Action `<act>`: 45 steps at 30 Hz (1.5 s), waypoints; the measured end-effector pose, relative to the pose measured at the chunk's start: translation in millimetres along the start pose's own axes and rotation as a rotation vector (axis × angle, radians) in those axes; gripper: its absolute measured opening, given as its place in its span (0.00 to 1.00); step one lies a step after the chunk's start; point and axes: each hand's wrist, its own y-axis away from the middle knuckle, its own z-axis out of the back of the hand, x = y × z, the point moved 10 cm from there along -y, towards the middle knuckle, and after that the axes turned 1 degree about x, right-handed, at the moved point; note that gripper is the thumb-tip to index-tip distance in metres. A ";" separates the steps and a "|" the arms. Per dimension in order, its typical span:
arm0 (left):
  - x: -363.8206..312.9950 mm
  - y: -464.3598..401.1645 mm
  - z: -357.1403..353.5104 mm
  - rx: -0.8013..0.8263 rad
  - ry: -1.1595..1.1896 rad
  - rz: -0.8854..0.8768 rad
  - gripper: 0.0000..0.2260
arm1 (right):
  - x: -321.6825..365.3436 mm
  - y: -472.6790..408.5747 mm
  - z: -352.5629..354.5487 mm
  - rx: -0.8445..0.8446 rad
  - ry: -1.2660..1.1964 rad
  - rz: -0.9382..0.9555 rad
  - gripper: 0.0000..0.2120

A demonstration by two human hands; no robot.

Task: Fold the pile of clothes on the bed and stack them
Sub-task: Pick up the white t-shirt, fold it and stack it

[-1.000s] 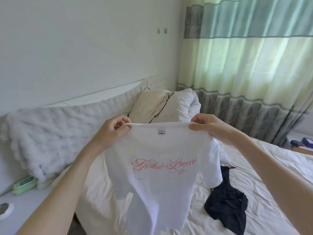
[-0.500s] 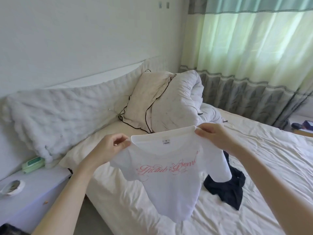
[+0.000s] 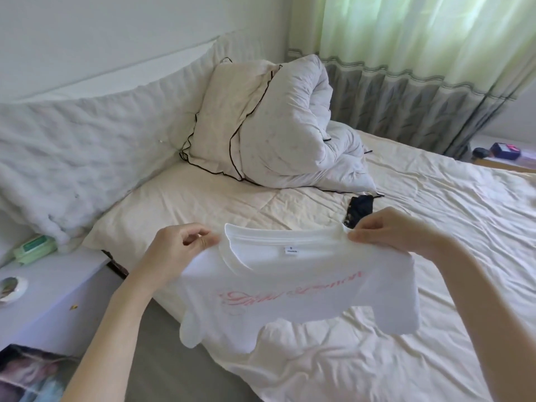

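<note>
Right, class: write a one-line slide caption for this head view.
Both hands, left and right, pinch a white cotton T-shirt with pink script by its shoulders above the cream quilted bed.

neck tag [image 3: 291,250] reads "S", pink script unreadable

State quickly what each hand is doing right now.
Left hand: pinching a shoulder of the white cotton T-shirt with pink lettering.
Right hand: pinching its other shoulder.
</note>
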 end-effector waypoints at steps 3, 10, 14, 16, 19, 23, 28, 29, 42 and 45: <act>0.4 -13.2 0.3 0.067 -0.029 0.038 0.15 | 4.0 -6.9 6.9 0.005 0.016 -0.018 0.11; 56.2 -90.5 -31.9 0.138 -0.134 0.095 0.04 | -26.0 -110.5 2.0 -0.128 0.122 -0.038 0.13; 127.2 -153.4 -62.3 -0.030 -0.269 0.177 0.09 | -85.5 -204.1 -41.1 -0.133 0.150 -0.082 0.08; 160.3 -185.2 -81.2 -0.086 -0.405 0.169 0.11 | -117.9 -251.8 -62.5 -0.136 0.163 -0.108 0.10; 208.9 -232.4 -114.6 -0.092 -0.562 0.115 0.13 | -161.8 -315.7 -91.0 -0.151 0.178 -0.126 0.12; 276.6 -289.7 -152.5 -0.058 -0.656 0.093 0.13 | -214.8 -388.1 -120.8 -0.205 0.218 -0.161 0.13; 339.3 -343.7 -184.1 -0.093 -0.692 0.103 0.13 | -255.0 -459.1 -154.1 -0.232 0.242 -0.132 0.13; 349.4 -352.6 -188.4 -0.098 -0.702 0.106 0.13 | -260.7 -470.7 -158.1 -0.238 0.244 -0.131 0.14; 474.8 -283.2 -174.6 -0.251 -0.062 0.522 0.15 | -244.2 -426.3 -255.9 -0.286 0.385 0.069 0.23; 487.3 -251.9 -168.8 -0.192 -0.065 0.590 0.12 | -211.6 -384.9 -317.6 -0.172 0.391 0.146 0.24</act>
